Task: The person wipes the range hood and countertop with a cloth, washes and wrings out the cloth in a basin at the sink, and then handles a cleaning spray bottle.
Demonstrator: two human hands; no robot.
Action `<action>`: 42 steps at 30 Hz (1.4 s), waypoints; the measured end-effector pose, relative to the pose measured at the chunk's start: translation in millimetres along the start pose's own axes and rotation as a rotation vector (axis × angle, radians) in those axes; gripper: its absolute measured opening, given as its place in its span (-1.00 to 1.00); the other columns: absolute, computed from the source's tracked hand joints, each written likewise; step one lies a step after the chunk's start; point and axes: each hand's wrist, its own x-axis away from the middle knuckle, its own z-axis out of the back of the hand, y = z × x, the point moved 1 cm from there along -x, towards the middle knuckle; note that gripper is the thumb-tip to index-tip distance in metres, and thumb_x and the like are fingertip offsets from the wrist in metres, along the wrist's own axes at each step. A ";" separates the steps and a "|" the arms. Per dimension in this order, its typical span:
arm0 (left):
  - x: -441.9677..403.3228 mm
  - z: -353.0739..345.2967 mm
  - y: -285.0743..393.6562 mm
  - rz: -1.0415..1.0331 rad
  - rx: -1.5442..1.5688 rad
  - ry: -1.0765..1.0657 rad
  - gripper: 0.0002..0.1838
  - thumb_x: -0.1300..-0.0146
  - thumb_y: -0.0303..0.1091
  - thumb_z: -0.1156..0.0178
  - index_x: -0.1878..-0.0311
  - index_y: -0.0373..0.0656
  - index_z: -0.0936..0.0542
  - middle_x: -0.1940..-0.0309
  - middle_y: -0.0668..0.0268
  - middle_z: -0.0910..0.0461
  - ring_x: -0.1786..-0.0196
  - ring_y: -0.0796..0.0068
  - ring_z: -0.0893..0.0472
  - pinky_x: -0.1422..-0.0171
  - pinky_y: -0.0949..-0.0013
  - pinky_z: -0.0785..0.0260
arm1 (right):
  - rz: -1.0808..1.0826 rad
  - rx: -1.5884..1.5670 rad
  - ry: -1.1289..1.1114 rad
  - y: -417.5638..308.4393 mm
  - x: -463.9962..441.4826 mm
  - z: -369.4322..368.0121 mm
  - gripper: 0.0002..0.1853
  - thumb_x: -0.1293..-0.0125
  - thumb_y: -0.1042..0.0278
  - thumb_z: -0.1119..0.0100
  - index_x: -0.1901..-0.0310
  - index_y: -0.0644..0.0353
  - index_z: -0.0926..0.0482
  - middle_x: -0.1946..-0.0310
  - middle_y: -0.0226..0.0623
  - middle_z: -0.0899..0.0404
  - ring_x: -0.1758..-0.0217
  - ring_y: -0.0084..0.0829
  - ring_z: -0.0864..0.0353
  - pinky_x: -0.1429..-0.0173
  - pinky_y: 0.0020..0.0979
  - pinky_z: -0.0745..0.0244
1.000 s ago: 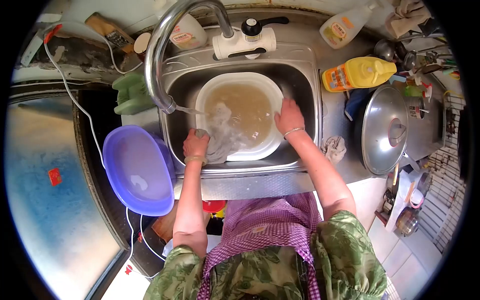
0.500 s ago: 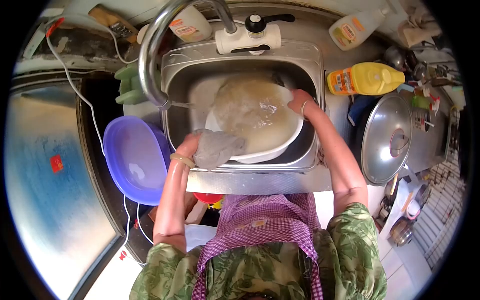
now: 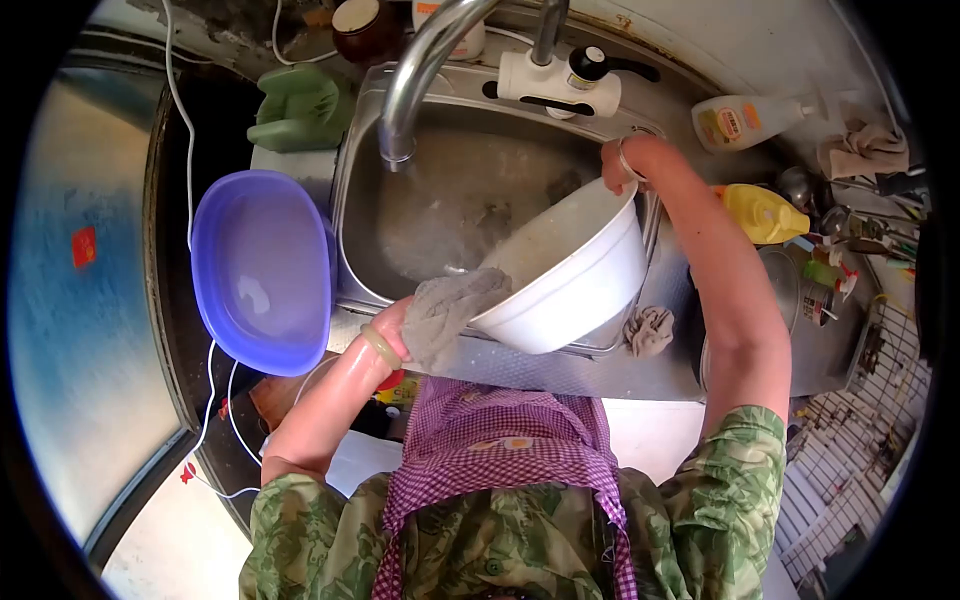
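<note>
A metal tabletop [image 3: 490, 362] surrounds a sink [image 3: 355, 225] with cloudy water in the bottom, under a curved tap [image 3: 425, 65]. The white basin [image 3: 585, 280] is tilted over the sink's right part and front edge, its opening facing up and left. The right hand [image 3: 627, 166] is clamped on the basin's far right rim. The left hand [image 3: 393, 325] is closed on a grey cloth [image 3: 450, 312] that meets the near left rim (whether fingers under it grip the rim too, I cannot tell). To the left sits a purple tub [image 3: 265, 350]; on the right, a crumpled rag [image 3: 650, 331] lies just beside the sink, and a yellow bottle [image 3: 763, 214] lies farther back, partly behind the right forearm.
</note>
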 end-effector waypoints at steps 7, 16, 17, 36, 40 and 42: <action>25.8 28.1 -41.9 -0.097 -0.317 0.231 -0.60 -0.45 -0.45 0.08 -0.32 -0.30 -0.38 -0.22 0.15 -0.50 -0.18 0.34 -0.56 -0.30 0.32 -0.44 | -0.109 0.043 -0.210 8.1 -16.9 -4.9 -0.74 0.02 0.34 -0.28 0.30 0.34 -0.66 0.52 -0.08 -0.60 0.52 -0.20 -0.62 0.49 -0.22 -0.53; 9.3 79.7 -63.8 0.383 -0.066 0.884 -0.56 -0.24 -0.25 -0.13 -0.10 -0.35 -0.56 0.03 0.02 -0.66 0.00 0.10 -0.67 -0.11 0.18 -0.50 | 0.373 -0.453 0.665 42.2 -127.6 -161.8 -0.27 -0.13 0.32 -0.15 -0.39 0.17 -0.21 -0.12 0.13 -0.53 -0.16 0.08 -0.53 -0.28 -0.19 -0.41; 6.2 92.7 -82.9 0.382 -0.291 0.922 -0.53 -0.20 -0.21 -0.16 -0.09 -0.35 -0.57 0.04 -0.02 -0.66 0.00 0.04 -0.66 -0.11 0.15 -0.49 | 0.213 -0.424 0.559 21.7 -112.4 -159.8 -0.19 -0.17 0.31 -0.14 -0.47 0.10 -0.05 -0.13 0.13 -0.52 -0.15 0.10 -0.53 -0.28 -0.12 -0.41; -17.1 15.8 -5.6 -0.108 0.397 1.153 -0.66 -0.21 -0.35 -0.36 0.00 -0.22 -0.51 0.17 0.32 -0.62 0.10 0.46 -0.60 -0.04 0.36 -0.47 | 0.811 -0.673 0.830 -109.3 -17.1 -215.2 -0.29 0.00 0.46 -0.27 -0.30 0.13 -0.36 -0.29 -0.07 -0.36 -0.37 -0.06 -0.29 -0.38 -0.14 -0.26; -15.2 14.9 -1.0 -0.184 0.430 0.974 -0.49 -0.16 -0.43 -0.40 -0.14 -0.21 -0.43 0.00 0.27 -0.56 -0.04 0.42 -0.56 -0.18 0.35 -0.42 | 0.842 -1.039 0.417 -135.2 -37.3 -236.0 -0.49 -0.08 0.45 -0.27 -0.14 0.16 -0.53 0.03 -0.15 -0.60 -0.06 -0.34 -0.56 -0.17 -0.32 -0.45; -10.4 22.1 -0.1 -0.206 0.273 0.954 -0.39 -0.11 -0.46 -0.43 -0.22 -0.19 -0.38 -0.06 0.25 -0.51 -0.10 0.41 -0.52 -0.23 0.34 -0.39 | 0.755 -1.303 0.283 -117.6 -30.7 -223.2 -0.76 -0.10 0.43 -0.30 0.16 0.16 -0.56 0.31 -0.43 -0.54 0.21 -0.62 -0.49 0.10 -0.51 -0.43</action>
